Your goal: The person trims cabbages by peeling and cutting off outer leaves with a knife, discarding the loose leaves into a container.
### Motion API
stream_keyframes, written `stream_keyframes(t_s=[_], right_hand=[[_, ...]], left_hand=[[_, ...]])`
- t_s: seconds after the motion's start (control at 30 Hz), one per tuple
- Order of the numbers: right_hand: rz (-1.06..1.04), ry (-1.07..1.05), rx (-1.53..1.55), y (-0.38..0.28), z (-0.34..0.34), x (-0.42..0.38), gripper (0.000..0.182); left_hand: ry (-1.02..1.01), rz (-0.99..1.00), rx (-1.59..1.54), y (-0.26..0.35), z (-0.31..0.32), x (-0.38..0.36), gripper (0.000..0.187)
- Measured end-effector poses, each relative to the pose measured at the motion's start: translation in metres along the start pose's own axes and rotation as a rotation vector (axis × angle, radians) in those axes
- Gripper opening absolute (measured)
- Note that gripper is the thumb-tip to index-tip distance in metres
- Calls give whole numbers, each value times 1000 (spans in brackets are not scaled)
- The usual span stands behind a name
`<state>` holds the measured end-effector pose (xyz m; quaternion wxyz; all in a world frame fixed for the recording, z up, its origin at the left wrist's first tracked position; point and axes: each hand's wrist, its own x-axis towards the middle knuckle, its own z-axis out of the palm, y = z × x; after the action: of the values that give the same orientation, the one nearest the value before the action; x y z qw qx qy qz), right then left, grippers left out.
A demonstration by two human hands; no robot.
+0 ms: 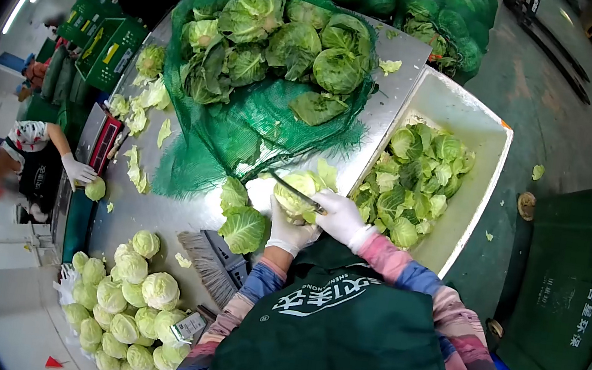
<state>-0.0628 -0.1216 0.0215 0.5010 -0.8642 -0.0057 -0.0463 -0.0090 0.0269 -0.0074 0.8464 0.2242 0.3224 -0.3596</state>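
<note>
Cupping cabbage (pixel 305 181) at 11 o'clock of apron (pixel 342 339), in curled left hand (pixel 289 231) | gripping knife (pixel 298 192) in closed right hand (pixel 342 218) | best to slice shallow, directing strokes away from left hand

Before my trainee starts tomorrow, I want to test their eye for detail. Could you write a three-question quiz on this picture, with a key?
1. Seen from the right hand, where is the white bin? A) to the left; B) to the right.
2. True or false: the right hand holds a knife.
3. Fill in the blank: the left hand holds a ____.

Key: 1. B. 2. True. 3. Cabbage.
</note>
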Motion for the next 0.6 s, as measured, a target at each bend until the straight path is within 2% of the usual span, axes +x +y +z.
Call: stream_keyframes(t_s=[0.03,0.07,0.1,0.13,0.17,0.2,0.27,0.3,0.33,0.37,0.4,0.43,0.5,0.6], right_hand=[[-41,-1,166,-12,-15,2,24],[454,-237,483,-21,-42,3,22],[589,-42,433,-7,-52,3,24],[544,229,153,36,-52,2,28],[554,280,-71,54,-70,-1,36],[468,282,-310,52,-84,-3,44],[426,250,-283,41,-81,3,50],[378,233,-157,42,-70,7,50],[327,215,-33,31,-61,13,51],[413,111,116,18,-57,17,51],[565,2,328,8,-50,23,50],[415,40,300,18,-32,24,50],[297,20,255,25,-8,25,53],[399,-96,242,24,-1,23,62]], left_hand=[[-54,-6,-24,3,-4,0,75],[-107,-13,-47,6,-7,0,76],[-36,-60,-135,11,-1,-3,77],[36,-106,-225,16,1,-5,78],[9,-109,-229,19,-7,-1,79],[-17,-112,-233,21,-10,0,81],[-206,-141,-286,23,-17,0,75],[-204,-143,-279,23,-12,-5,75],[-303,-236,-350,21,-2,-14,71],[-402,-328,-421,20,5,-19,68],[-402,-325,-420,20,6,-20,68],[-492,-303,-345,22,7,-22,67],[-584,-272,-263,30,3,-23,65],[-478,-107,34,56,-11,-29,66]])
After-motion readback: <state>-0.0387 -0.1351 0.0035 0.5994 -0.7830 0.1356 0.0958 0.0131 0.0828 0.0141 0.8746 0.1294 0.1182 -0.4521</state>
